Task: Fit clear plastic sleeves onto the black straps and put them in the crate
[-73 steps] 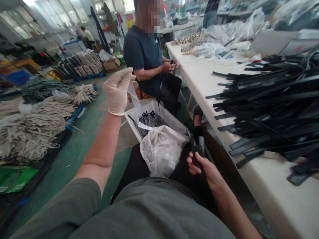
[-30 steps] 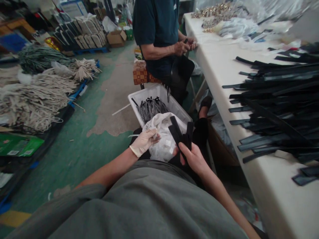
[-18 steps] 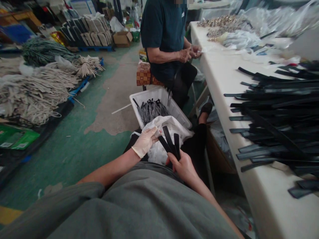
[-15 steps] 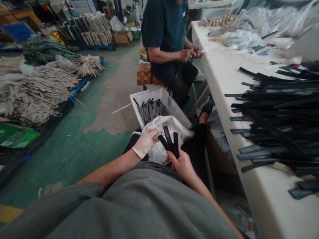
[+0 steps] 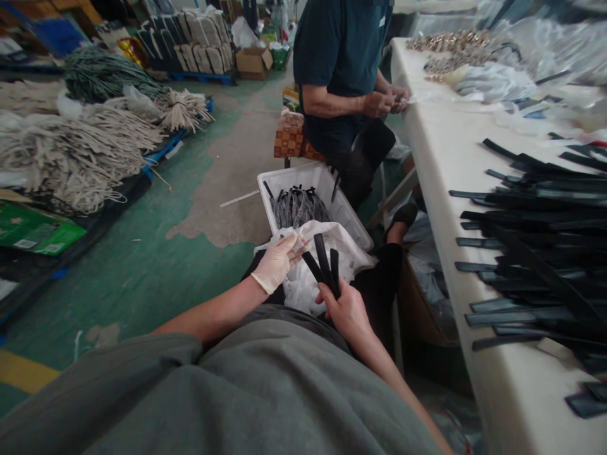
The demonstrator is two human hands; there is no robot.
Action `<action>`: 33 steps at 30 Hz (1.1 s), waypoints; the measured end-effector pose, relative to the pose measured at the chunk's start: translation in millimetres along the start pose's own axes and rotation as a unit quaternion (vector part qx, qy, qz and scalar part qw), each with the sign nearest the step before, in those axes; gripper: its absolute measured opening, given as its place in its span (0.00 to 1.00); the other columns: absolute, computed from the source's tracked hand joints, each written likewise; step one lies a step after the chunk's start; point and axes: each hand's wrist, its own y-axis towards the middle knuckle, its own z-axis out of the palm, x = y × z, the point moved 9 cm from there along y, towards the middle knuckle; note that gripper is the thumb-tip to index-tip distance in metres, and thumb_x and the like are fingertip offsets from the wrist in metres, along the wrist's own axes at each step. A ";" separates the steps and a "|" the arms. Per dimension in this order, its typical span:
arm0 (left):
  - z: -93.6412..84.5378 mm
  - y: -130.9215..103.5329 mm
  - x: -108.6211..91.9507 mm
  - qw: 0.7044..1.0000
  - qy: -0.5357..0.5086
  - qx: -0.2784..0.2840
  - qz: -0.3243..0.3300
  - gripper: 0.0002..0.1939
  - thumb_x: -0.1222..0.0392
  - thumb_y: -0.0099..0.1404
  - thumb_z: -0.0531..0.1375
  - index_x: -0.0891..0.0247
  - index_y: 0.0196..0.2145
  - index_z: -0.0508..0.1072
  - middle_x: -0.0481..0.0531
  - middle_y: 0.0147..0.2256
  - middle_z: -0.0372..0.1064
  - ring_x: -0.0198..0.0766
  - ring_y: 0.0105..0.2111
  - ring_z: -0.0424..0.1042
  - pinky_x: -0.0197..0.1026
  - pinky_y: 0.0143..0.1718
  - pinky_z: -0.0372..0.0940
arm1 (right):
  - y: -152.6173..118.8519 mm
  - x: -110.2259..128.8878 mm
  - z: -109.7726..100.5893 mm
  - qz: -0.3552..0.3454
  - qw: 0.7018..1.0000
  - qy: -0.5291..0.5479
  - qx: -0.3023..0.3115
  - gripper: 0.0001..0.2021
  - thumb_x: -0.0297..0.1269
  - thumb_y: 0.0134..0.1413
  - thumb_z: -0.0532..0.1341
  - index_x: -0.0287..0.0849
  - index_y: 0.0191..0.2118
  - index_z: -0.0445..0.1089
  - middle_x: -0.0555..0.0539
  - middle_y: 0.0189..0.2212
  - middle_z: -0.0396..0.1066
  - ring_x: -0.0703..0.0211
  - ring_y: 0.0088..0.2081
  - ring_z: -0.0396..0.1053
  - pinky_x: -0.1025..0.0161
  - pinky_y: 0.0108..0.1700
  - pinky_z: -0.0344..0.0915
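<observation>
My left hand point(image 5: 279, 260), in a pale glove, is closed at the fingertips above a white plastic bag point(image 5: 303, 287) on my lap. What its fingers pinch is too small to make out. Bare and closed, my right hand point(image 5: 347, 309) grips several black straps point(image 5: 323, 262) that fan upward beside the left fingertips. Just beyond the bag sits a white bin point(image 5: 348, 221) holding a bundle of dark strips point(image 5: 301, 205).
A long pale table point(image 5: 427, 142) on the right bears a heap of black straps point(image 5: 531, 253) and metal pieces point(image 5: 450, 44). A seated person point(image 5: 341, 69) works ahead. Bundles of beige cord point(image 5: 71, 151) lie on the left.
The view has swung left, so the surroundings appear further right. My left fingertips have shifted slightly relative to the straps. My right hand keeps its grip.
</observation>
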 end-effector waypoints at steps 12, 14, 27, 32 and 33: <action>7.6 -5.7 4.1 0.999 0.002 0.007 0.049 0.15 0.54 0.50 0.71 0.66 0.31 0.75 0.53 0.34 0.76 0.40 0.41 0.75 0.44 0.49 0.66 | 9.3 8.3 2.3 0.002 0.999 -0.051 -0.008 0.14 0.46 0.60 0.54 0.44 0.30 0.67 0.53 0.16 0.68 0.59 0.21 0.69 0.65 0.29 0.59; 6.5 -7.3 11.5 0.999 0.007 0.011 0.040 0.16 0.54 0.49 0.72 0.66 0.31 0.75 0.53 0.33 0.76 0.40 0.39 0.75 0.44 0.48 0.66 | 12.3 10.2 4.2 0.002 0.999 -0.039 -0.002 0.14 0.46 0.61 0.53 0.44 0.29 0.67 0.53 0.16 0.68 0.61 0.20 0.68 0.65 0.29 0.59; -55.8 -12.5 -2.9 0.997 -0.033 -0.074 -0.019 0.10 0.56 0.57 0.68 0.64 0.30 0.73 0.49 0.30 0.74 0.33 0.31 0.73 0.37 0.38 0.65 | 18.3 25.0 10.2 -0.031 0.990 -0.020 0.136 0.14 0.47 0.59 0.55 0.43 0.30 0.67 0.52 0.17 0.71 0.62 0.17 0.67 0.66 0.23 0.59; -38.9 -30.3 36.4 0.996 -0.015 0.020 -0.080 0.20 0.46 0.51 0.70 0.66 0.32 0.75 0.52 0.30 0.73 0.35 0.29 0.71 0.39 0.37 0.63 | 37.5 46.1 31.9 -0.067 0.987 -0.060 0.132 0.11 0.44 0.60 0.54 0.43 0.33 0.67 0.52 0.22 0.74 0.62 0.19 0.70 0.65 0.25 0.61; -38.6 -30.1 36.7 0.997 -0.018 0.021 -0.078 0.21 0.45 0.50 0.70 0.66 0.32 0.75 0.52 0.30 0.74 0.36 0.29 0.71 0.39 0.37 0.63 | 37.5 47.5 33.9 -0.070 0.986 -0.053 0.143 0.11 0.44 0.61 0.54 0.43 0.34 0.67 0.51 0.23 0.75 0.62 0.19 0.71 0.65 0.25 0.62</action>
